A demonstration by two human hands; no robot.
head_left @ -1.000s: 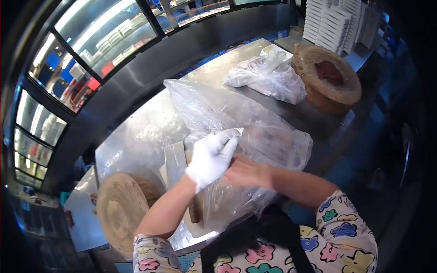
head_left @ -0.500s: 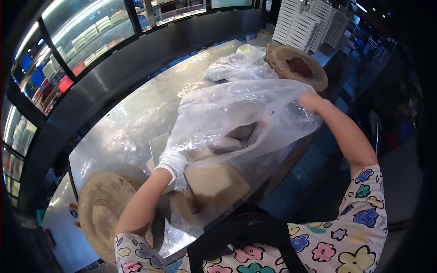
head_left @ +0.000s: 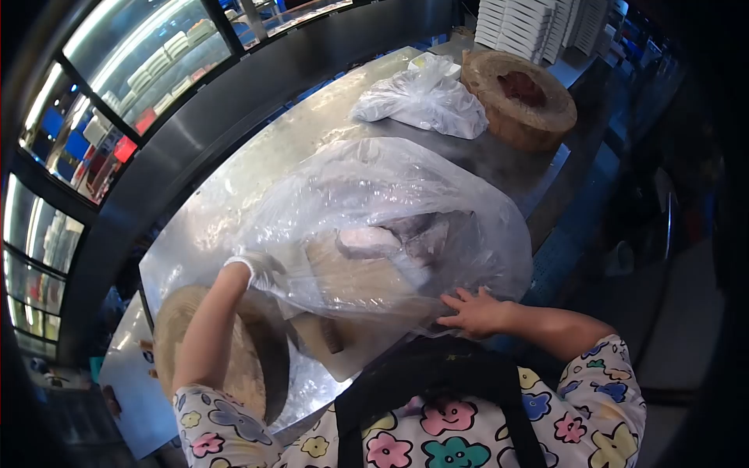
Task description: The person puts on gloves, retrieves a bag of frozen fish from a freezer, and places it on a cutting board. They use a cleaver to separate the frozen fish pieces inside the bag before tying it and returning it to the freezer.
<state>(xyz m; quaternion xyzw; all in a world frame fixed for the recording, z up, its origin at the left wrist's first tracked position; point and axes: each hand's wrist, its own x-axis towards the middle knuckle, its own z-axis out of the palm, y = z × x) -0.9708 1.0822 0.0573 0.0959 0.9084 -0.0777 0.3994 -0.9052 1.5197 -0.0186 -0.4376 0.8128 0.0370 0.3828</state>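
A large clear plastic bag (head_left: 374,179) lies spread over a board (head_left: 351,269), with pale and grey pieces of what looks like fish (head_left: 370,240) showing through it. My left hand (head_left: 261,273), in a white glove, grips the bag's left edge; its fingertips are partly hidden by plastic. My right hand (head_left: 476,310) is bare, fingers spread, touching the bag's near right edge. Between my hands, a brown handle (head_left: 331,335) rests at the near part of the board, partly under plastic.
Round wooden blocks stand on the metal table (head_left: 211,195), one at the near left (head_left: 183,327) and one at the far right (head_left: 519,101) with dark red matter on top. A tied bag (head_left: 425,101) lies beside the far block. White stacked trays (head_left: 515,27) stand behind.
My right hand has come down and toward me from the bag's far right side, and its fingers have spread. My left hand has moved left, and the bag now lies lower and wider.
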